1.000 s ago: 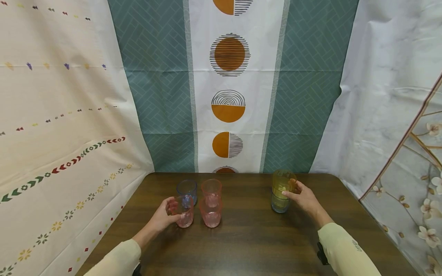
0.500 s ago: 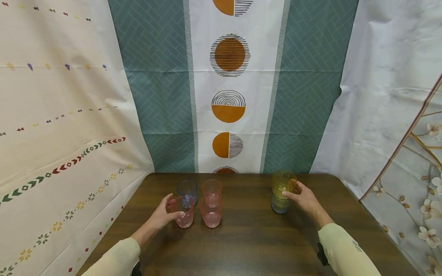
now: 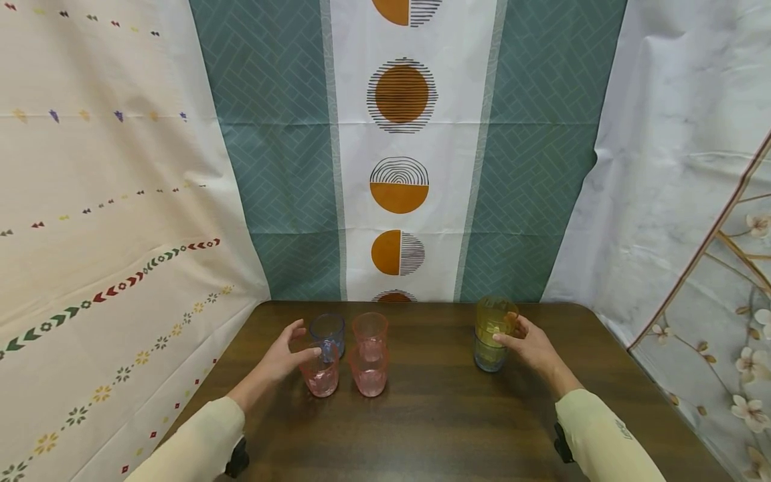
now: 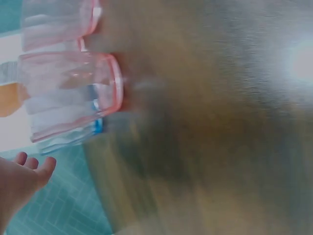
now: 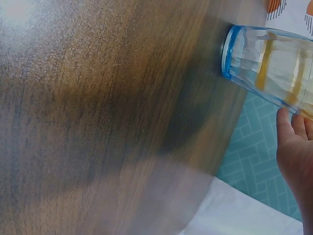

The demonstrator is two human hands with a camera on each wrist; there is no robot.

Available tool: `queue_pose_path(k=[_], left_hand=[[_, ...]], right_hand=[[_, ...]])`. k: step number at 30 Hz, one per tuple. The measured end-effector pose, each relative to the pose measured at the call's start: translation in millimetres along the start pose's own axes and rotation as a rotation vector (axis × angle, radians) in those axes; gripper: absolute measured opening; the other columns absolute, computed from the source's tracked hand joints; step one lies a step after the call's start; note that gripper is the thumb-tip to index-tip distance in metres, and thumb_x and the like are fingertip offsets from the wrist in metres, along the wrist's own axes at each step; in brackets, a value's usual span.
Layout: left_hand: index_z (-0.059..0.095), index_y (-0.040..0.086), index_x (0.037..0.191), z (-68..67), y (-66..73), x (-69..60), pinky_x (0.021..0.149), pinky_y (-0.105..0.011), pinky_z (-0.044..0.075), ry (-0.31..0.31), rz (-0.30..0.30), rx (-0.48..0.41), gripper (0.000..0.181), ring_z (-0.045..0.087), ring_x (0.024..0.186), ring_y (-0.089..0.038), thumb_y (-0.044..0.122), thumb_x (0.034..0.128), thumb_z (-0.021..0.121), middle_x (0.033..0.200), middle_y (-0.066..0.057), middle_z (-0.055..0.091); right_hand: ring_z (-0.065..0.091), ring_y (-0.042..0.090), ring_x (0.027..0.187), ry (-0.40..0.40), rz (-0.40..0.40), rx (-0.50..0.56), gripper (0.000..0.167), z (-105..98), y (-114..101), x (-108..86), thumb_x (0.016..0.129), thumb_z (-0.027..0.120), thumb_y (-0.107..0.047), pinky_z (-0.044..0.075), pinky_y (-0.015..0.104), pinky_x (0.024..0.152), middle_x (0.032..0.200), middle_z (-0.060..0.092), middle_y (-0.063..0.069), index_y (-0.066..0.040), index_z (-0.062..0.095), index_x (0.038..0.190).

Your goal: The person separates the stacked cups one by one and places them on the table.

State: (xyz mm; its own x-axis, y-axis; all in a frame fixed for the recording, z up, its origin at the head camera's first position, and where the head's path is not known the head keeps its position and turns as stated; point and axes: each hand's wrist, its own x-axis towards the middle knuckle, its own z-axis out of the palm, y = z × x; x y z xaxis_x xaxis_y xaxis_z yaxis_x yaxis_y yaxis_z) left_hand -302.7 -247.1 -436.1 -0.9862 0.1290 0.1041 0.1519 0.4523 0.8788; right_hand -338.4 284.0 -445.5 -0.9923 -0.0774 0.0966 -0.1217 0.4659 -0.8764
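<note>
My left hand (image 3: pixel 278 358) hovers at the upper left of a pink glass (image 3: pixel 322 383), thumb and fingers spread. The left wrist view shows this hand (image 4: pixel 22 181) apart from the glass. Two more pink glasses stand to its right, a front one (image 3: pixel 369 383) and a back one (image 3: pixel 370 325); a blue glass (image 3: pixel 334 327) is behind it. On the right, my right hand (image 3: pixel 533 345) grips a yellow glass (image 3: pixel 490 314) by its side. The yellow glass sits nested in a blue glass (image 3: pixel 489 361) resting upright on the table, also visible in the right wrist view.
The brown wooden table (image 3: pixel 421 428) has a patterned curtain (image 3: pixel 289 167) behind its far edge. A cream embroidered cloth (image 3: pixel 120 321) hangs at the left, and a white floral cloth (image 3: pixel 680 268) at the right.
My left hand has let go of the pink glass and risen up and to the left, leaving it standing. The right hand and its yellow glass have stayed still.
</note>
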Motion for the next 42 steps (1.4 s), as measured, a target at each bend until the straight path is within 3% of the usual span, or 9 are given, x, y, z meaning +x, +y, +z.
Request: queue_pose_path(k=[8, 16, 21, 27, 35, 42], left_hand=[[0.015, 0.01, 0.158, 2.5, 30.1, 14.2, 0.111, -0.064, 0.025, -0.019, 0.01, -0.017, 0.094, 0.019, 0.146, -0.043, 0.035, 0.0896, 0.074, 0.159, -0.02, 0.023], [0.016, 0.009, 0.158, 23.0, 67.6, 34.3, 0.113, -0.057, 0.027, -0.088, 0.088, -0.041, 0.09, 0.023, 0.145, -0.04, 0.031, 0.0911, 0.073, 0.158, -0.021, 0.025], [0.019, 0.008, 0.157, 45.8, 91.5, 45.5, 0.115, -0.054, 0.025, -0.121, 0.149, -0.04, 0.089, 0.026, 0.145, -0.038, 0.03, 0.0904, 0.074, 0.158, -0.021, 0.027], [0.022, 0.014, 0.157, 78.1, 122.6, 56.4, 0.114, -0.053, 0.028, -0.157, 0.175, -0.069, 0.089, 0.028, 0.145, -0.032, 0.033, 0.0885, 0.075, 0.158, -0.012, 0.032], [0.023, 0.017, 0.157, 120.9, 157.7, 65.9, 0.112, -0.05, 0.033, -0.196, 0.171, -0.114, 0.088, 0.031, 0.144, -0.029, 0.036, 0.0888, 0.075, 0.156, -0.007, 0.035], [0.027, 0.02, 0.157, 160.4, 177.0, 72.7, 0.112, -0.048, 0.034, -0.197, 0.155, -0.1, 0.09, 0.033, 0.143, -0.024, 0.039, 0.0853, 0.078, 0.156, -0.006, 0.037]], right_hand=[[0.031, 0.047, 0.14, -0.01, 0.002, 0.002, 0.088, -1, -1, -0.8, 0.093, 0.071, -0.036, 0.032, 0.058, 0.11, 0.155, 0.028, 0.03, 0.005, 0.023, 0.154], [0.03, 0.047, 0.14, -0.011, 0.013, -0.001, 0.089, 0, -1, -2.0, 0.092, 0.071, -0.037, 0.031, 0.057, 0.11, 0.155, 0.027, 0.03, 0.004, 0.022, 0.154], [0.03, 0.047, 0.14, -0.008, 0.013, 0.001, 0.088, 1, 0, -2.2, 0.092, 0.071, -0.037, 0.032, 0.057, 0.11, 0.155, 0.027, 0.03, 0.005, 0.022, 0.154], [0.029, 0.047, 0.14, -0.011, 0.012, 0.015, 0.089, 0, 0, -1.5, 0.093, 0.071, -0.036, 0.031, 0.057, 0.111, 0.156, 0.026, 0.03, 0.004, 0.022, 0.154], [0.031, 0.047, 0.14, -0.009, 0.011, 0.008, 0.089, 1, 0, -1.1, 0.093, 0.071, -0.036, 0.032, 0.057, 0.11, 0.155, 0.027, 0.03, 0.005, 0.022, 0.154], [0.031, 0.047, 0.139, -0.007, 0.007, 0.016, 0.089, 1, 0, -1.7, 0.093, 0.071, -0.037, 0.033, 0.056, 0.11, 0.155, 0.028, 0.03, 0.005, 0.022, 0.154]])
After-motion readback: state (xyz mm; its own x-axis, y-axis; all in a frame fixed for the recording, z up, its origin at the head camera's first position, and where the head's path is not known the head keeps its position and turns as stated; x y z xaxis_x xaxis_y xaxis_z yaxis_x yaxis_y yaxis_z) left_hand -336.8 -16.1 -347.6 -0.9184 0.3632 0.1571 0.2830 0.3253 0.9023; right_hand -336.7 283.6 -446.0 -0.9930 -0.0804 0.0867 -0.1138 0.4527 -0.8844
